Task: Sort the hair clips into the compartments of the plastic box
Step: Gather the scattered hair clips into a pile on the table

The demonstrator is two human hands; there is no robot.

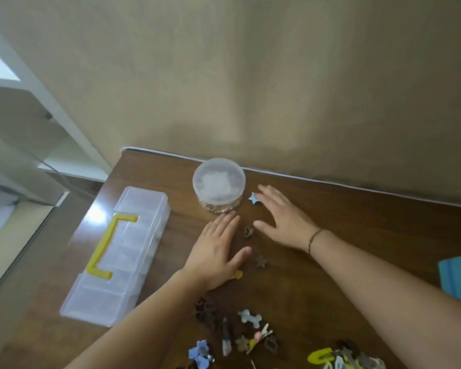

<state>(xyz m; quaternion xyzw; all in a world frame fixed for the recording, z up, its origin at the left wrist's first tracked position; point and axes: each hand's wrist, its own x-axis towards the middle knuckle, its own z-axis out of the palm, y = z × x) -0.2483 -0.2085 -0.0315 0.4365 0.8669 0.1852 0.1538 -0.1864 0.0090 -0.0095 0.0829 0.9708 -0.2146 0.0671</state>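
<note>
**A:** Brown wood veneer forms the work surface, the table (357,235), set against the wall. Why does the plastic box (117,251) lie at the left edge?

**B:** Probable reason: it is parked beside the left forearm, clear of the spreading zone. Its lid appears shut, yellow handle (103,247) uppermost. No clip is visible in its compartments, so by that evidence the sort has not started.

**A:** And the round tub (218,186) at the back?

**B:** It stands upright with its lid on, just beyond the left fingertips. Contents are blurred; they cannot be identified.

**A:** State of the hands.

**B:** Left hand (218,249): fingers straight, palm down on the table, gripping nothing. Right hand (282,217): fingers extended and splayed, also holding nothing. The flat posture suggests spreading the clips apart so each type can be seen.

**A:** Location of the hair clips.

**B:** The main pile (250,339) lies near the front edge, between the forearms. Singles lie further out: a dark clip (248,231) between the hands, a flower-shaped clip (261,261) beside the left thumb, a blue star clip (252,197) at the right fingertips, and a yellow clip (237,275) partly under the left palm.

**A:** Next requirement?

**B:** Probably opening the box.
</note>
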